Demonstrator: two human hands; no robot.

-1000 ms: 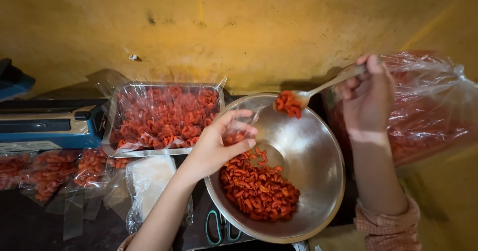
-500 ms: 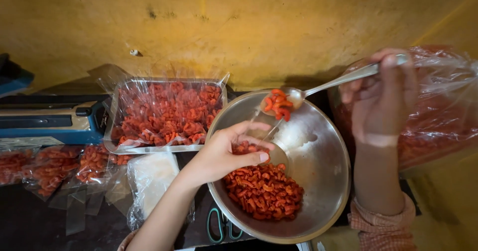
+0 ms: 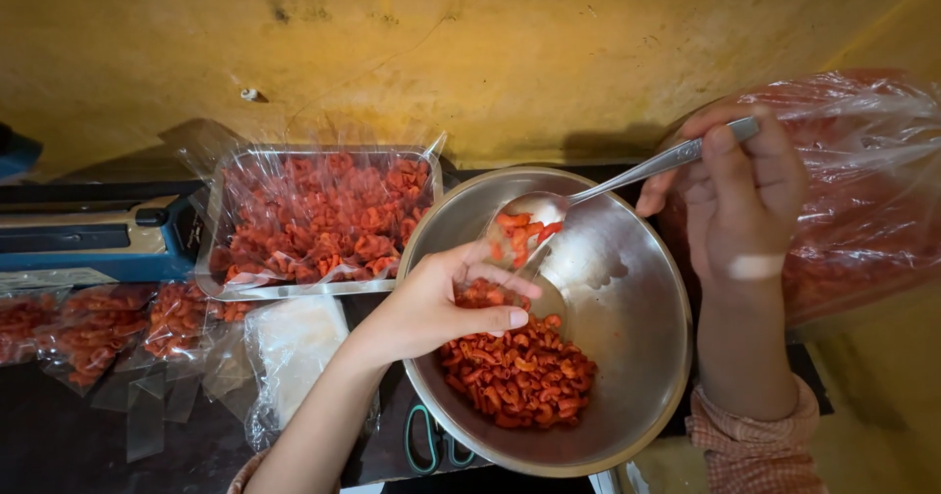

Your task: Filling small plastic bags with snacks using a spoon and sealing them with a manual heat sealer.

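A right hand point(image 3: 740, 195) grips a long metal spoon point(image 3: 588, 200) heaped with orange-red snack pieces point(image 3: 520, 234) over a round steel bowl point(image 3: 627, 357). The left hand point(image 3: 441, 303), at the bowl's near rim, pinches a small clear bag point(image 3: 485, 293). Left of the bowl sits a film-lined tray point(image 3: 314, 220) of the same snacks.
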